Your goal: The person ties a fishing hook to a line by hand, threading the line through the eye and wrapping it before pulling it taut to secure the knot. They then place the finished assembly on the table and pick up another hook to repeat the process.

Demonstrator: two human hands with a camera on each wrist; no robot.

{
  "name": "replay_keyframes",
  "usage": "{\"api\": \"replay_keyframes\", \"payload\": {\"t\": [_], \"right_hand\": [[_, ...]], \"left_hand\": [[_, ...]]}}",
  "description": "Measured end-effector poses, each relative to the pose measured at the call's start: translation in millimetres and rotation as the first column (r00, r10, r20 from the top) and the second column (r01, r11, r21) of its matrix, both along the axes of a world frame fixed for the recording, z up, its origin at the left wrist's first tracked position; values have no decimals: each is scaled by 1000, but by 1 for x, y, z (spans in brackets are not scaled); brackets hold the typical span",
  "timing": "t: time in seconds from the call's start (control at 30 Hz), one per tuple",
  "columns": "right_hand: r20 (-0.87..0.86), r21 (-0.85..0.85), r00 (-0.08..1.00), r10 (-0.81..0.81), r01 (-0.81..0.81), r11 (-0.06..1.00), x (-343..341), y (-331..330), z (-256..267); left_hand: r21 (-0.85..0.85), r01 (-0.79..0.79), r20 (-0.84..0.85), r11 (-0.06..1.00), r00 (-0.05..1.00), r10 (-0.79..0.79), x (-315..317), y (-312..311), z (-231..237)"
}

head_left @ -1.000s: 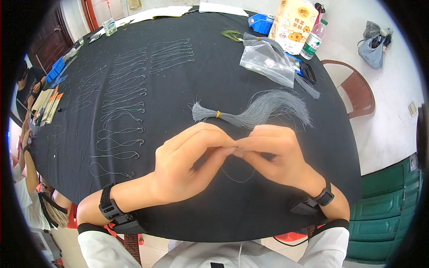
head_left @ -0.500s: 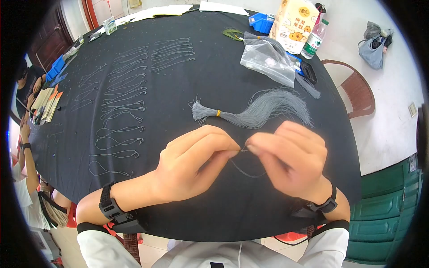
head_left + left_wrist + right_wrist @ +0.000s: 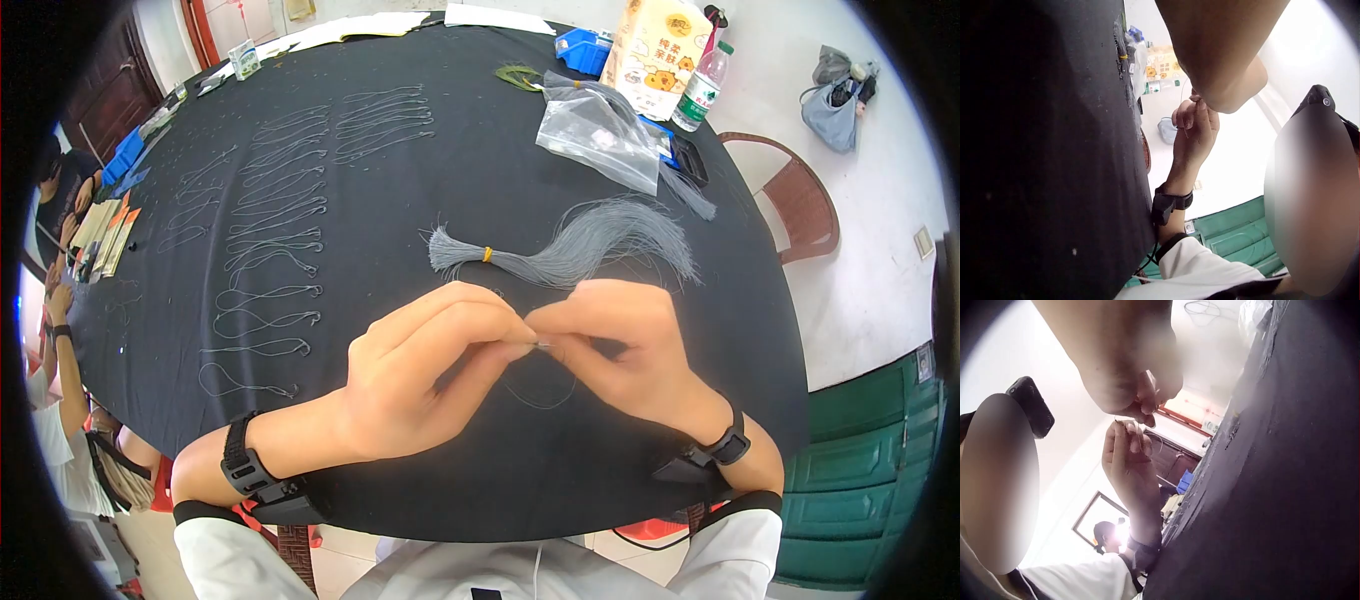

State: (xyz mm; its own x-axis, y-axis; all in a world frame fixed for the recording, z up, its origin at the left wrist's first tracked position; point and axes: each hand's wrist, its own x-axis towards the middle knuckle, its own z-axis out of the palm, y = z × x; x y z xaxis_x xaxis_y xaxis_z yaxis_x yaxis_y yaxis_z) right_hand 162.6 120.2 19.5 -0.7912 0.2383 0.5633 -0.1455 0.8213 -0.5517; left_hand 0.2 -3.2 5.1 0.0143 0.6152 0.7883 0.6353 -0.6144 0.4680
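Fingertips of my left hand (image 3: pixel 430 370) and right hand (image 3: pixel 630 350) meet above the black table, pinching a small piece with a thin grey line (image 3: pixel 543 407) that loops below them. In the right wrist view a small hook-like end (image 3: pixel 1119 420) shows at the fingertips of my left hand (image 3: pixel 1130 462). The left wrist view has my right hand (image 3: pixel 1195 134) with thin line by its fingers. Beyond both hands lies a grey strand bundle (image 3: pixel 580 250), bound by a yellow band (image 3: pixel 488 254).
Rows of looped grey lines (image 3: pixel 265 318) lie on the left of the black cloth (image 3: pixel 450 500). At the back right are a clear plastic bag (image 3: pixel 595 145), a bottle (image 3: pixel 702 88), a tissue pack (image 3: pixel 655 60) and a blue box (image 3: pixel 583 52). People sit at the far left.
My right hand moved away to the right, then came back against the left fingertips. The line's loop shifted with it. My left hand has stayed nearly in place.
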Motion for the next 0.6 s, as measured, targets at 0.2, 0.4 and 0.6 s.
{"api": "replay_keyframes", "payload": {"t": [0.2, 0.4, 0.6], "right_hand": [[-28, 211, 999, 22, -16, 977, 0, -10, -1], [-177, 482, 982, -64, 144, 864, 5, -25, 6], [-242, 445, 965, -102, 203, 872, 8, -14, 19]], "left_hand": [[-21, -44, 1, 999, 999, 44, -1, 0, 0], [20, -75, -60, 997, 995, 76, 0, 2, -3], [44, -1, -90, 999, 996, 5, 1, 1, -1]]}}
